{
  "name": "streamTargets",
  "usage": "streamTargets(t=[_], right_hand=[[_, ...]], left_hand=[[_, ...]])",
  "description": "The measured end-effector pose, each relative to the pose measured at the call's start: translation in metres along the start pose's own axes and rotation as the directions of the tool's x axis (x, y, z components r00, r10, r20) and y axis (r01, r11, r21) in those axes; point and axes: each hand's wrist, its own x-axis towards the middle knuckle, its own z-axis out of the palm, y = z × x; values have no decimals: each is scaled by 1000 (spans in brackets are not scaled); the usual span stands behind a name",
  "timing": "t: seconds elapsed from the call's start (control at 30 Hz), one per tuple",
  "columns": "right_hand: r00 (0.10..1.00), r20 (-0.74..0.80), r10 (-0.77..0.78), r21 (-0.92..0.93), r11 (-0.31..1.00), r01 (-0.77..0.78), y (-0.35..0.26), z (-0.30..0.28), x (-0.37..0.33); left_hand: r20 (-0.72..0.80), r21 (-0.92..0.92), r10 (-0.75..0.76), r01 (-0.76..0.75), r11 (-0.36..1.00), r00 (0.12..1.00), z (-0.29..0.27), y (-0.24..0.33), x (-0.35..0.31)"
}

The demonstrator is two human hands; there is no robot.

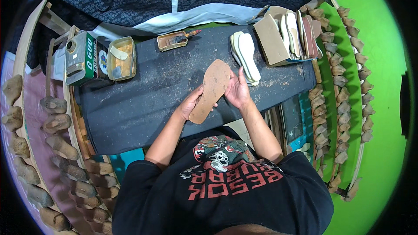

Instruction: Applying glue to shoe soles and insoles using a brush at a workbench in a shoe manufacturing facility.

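Note:
A brown shoe insole [212,90], flat and with small dark flecks on its face, is held over the near edge of the table. My left hand [190,104] grips its lower left edge, thumb on top and fingertips showing past the other side. Beside the upper right edge, my right hand [238,90] is turned palm inward with its fingers apart. Whether it touches the insole's edge I cannot tell. Just beyond that hand lies a stack of cream-white soles [245,56] on the dark-covered table [148,100].
A cardboard box [272,39] of upright white and reddish soles stands at the back right. At the left are a green metal can [80,63] and a glue-stained tray [123,71]. A small tray [170,42] with a brush sits far back. Racks of wooden shoe lasts [56,122] flank both sides.

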Motion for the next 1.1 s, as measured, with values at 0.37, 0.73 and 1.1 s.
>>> streamTargets(t=[0.37,0.73,1.1], right_hand=[[929,304,210,70,968,-242,-6,1,32],[793,424,437,62,860,-507,18,-32,64],[517,499,695,-371,711,-597,77,16,32]], left_hand=[[-164,32,56,-52,998,985,24,-15,-12],[-561,-40,386,-490,871,732,64,-83,-82],[-784,330,612,-768,549,101,115,-162,-166]])
